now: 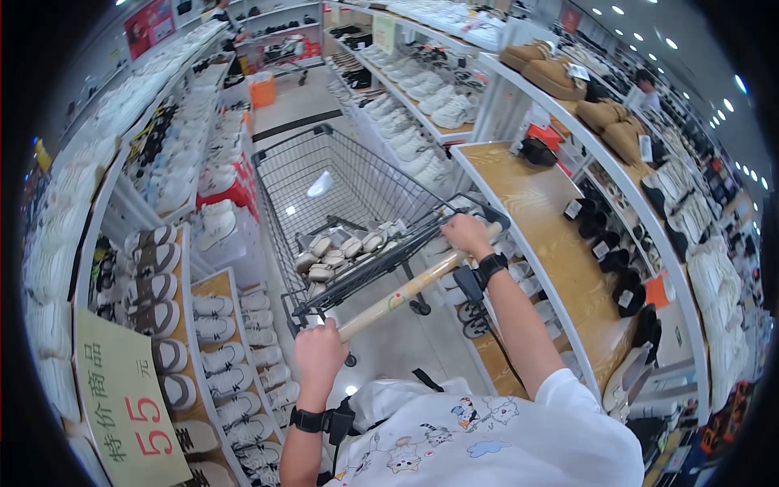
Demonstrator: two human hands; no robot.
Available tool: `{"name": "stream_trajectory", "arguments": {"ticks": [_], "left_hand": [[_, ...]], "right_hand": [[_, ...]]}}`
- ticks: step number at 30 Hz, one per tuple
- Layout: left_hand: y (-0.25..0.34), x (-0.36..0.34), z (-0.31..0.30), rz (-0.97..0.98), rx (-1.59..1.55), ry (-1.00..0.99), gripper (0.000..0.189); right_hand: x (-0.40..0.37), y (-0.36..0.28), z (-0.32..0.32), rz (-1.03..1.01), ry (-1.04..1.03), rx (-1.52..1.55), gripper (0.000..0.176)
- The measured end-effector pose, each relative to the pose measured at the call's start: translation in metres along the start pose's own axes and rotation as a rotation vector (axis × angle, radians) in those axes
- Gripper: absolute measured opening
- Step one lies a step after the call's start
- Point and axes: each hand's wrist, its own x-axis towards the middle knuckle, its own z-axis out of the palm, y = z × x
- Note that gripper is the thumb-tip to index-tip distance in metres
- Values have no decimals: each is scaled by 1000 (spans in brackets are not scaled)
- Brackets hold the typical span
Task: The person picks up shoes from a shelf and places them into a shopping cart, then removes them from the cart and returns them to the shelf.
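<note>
Both my hands are wrapped round the pale handle bar [406, 294] of a shopping cart [369, 166]. My left hand [319, 355] closes on the bar's left end, and my right hand [469, 235] grips it near the right end. Inside the grey wire basket, at the end nearest me, lies a heap of light beige and grey shoes [347, 247]. The far part of the basket shows only its wire mesh and the floor beneath. A black strap with a small device sits on each of my wrists.
Shoe shelves [223, 284] line the left side, with a yellow price sign [130, 398] marked 55. A wooden shelf [527, 195] stands close on the right. The tiled aisle runs ahead to an orange box [262, 92]. Other people are farther off, one person [647, 91] at right.
</note>
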Motion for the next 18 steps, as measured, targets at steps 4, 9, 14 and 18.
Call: {"name": "stream_trajectory", "arguments": {"ticks": [4, 9, 14, 18], "left_hand": [[1, 1, -3, 9, -32, 15, 18], [0, -2, -1, 16, -31, -4, 17], [-3, -3, -1, 30, -19, 19, 18], [-6, -3, 0, 37, -42, 31, 20]], "right_hand": [[-2, 0, -3, -10, 5, 26, 34], [-4, 0, -2, 7, 27, 28, 34], [-6, -3, -3, 13, 17, 1, 33], [-10, -9, -6, 39, 7, -30, 31]]}}
